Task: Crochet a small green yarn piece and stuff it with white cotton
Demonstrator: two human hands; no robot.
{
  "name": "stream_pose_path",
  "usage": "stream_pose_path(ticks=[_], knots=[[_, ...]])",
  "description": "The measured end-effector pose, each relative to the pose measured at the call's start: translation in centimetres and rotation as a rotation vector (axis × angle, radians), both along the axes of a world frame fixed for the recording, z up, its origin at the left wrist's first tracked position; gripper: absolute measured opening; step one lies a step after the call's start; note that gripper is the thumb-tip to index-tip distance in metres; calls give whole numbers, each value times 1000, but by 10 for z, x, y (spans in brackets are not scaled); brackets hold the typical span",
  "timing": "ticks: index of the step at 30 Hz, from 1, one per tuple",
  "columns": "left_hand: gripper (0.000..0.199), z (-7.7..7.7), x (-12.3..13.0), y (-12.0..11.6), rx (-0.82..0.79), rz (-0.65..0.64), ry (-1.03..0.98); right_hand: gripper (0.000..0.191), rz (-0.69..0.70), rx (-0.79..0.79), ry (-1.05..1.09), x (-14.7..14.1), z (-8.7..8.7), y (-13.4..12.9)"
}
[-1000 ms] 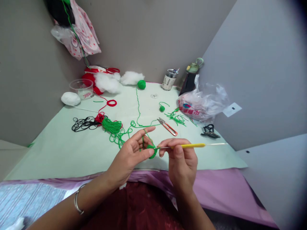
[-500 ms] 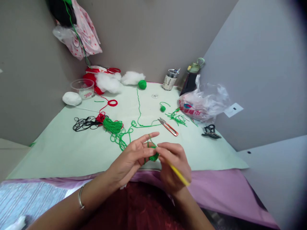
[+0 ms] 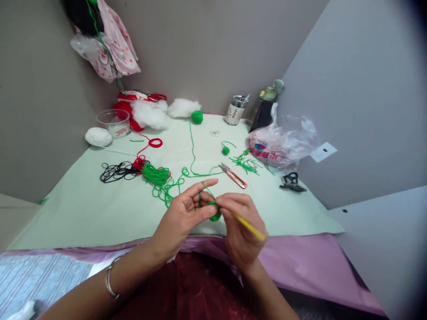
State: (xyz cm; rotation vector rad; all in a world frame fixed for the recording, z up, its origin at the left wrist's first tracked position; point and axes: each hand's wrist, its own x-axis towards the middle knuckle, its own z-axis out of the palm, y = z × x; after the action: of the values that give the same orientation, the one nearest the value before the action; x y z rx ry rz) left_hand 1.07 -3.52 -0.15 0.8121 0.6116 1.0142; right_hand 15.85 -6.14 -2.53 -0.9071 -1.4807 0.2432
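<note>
A small green crocheted piece [image 3: 215,215] is pinched between the thumb and fingers of my left hand [image 3: 187,210], with green yarn looped over the raised index finger. My right hand [image 3: 243,222] grips a hook with a yellow handle [image 3: 249,227], its tip at the top of the green piece. Green yarn [image 3: 194,151] runs from a green ball [image 3: 197,117] at the back towards my hands. Orange-handled thread snips [image 3: 235,176] lie just beyond my right hand. To the left rest a green yarn bundle [image 3: 156,174] and tangled black yarn [image 3: 116,172].
White stuffing [image 3: 150,114], a clear tub [image 3: 114,123] and a white yarn ball [image 3: 98,137] stand at the back left. A pen cup [image 3: 235,111], plastic bag [image 3: 282,142] and black hair claw [image 3: 292,182] are on the right. Green scraps [image 3: 247,163] lie beyond the snips.
My left hand has turned slightly, its index finger a little higher, and the yarn from it slants more. The yellow handle has tilted to a flatter angle. The view has shifted slightly.
</note>
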Motion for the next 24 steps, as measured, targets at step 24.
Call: stream_pose_path(ticks=[24], knots=[[39, 6, -8, 4, 179, -10, 202, 20, 312, -309, 557, 6, 14, 10]])
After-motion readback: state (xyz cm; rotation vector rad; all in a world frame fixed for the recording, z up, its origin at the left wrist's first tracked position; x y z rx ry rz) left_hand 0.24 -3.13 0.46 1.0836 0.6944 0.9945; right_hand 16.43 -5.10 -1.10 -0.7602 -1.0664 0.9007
